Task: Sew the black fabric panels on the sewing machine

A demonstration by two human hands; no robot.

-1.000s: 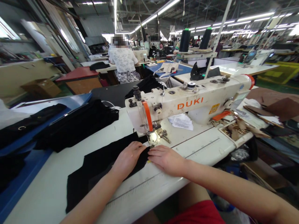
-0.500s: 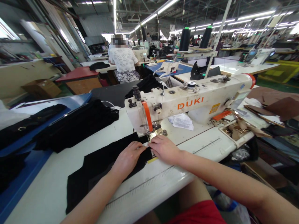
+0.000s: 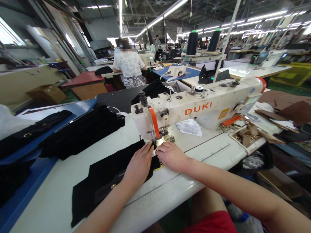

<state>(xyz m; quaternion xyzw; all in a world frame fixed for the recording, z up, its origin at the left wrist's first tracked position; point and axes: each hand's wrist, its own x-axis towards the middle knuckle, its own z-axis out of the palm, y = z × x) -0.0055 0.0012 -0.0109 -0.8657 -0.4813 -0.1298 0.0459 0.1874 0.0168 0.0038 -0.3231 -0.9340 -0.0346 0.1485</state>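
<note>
A piece of black fabric (image 3: 104,173) lies on the white sewing table, one end reaching under the presser foot of the sewing machine (image 3: 175,108). My left hand (image 3: 141,161) rests flat on this fabric, fingers stretched toward the needle. Close to the needle, my right hand (image 3: 172,157) has its fingers bent and drawn together at a small white label (image 3: 154,153), which is partly covered by the fingertips. The needle tip itself is hard to see. A gold eyelet (image 3: 113,186) shows on the black fabric beside my left wrist.
Printed white labels (image 3: 189,127) are stacked on the machine bed. At the right, a tray (image 3: 247,149) holds brown pieces and metal bits. Black fabric pieces (image 3: 82,129) are heaped on the left, by a blue surface (image 3: 52,165). A person (image 3: 128,64) sits ahead.
My left hand has gone from bent fingers at the white label to lying flatter on the fabric. The eyelet has come into view. My right hand stays nearly in place.
</note>
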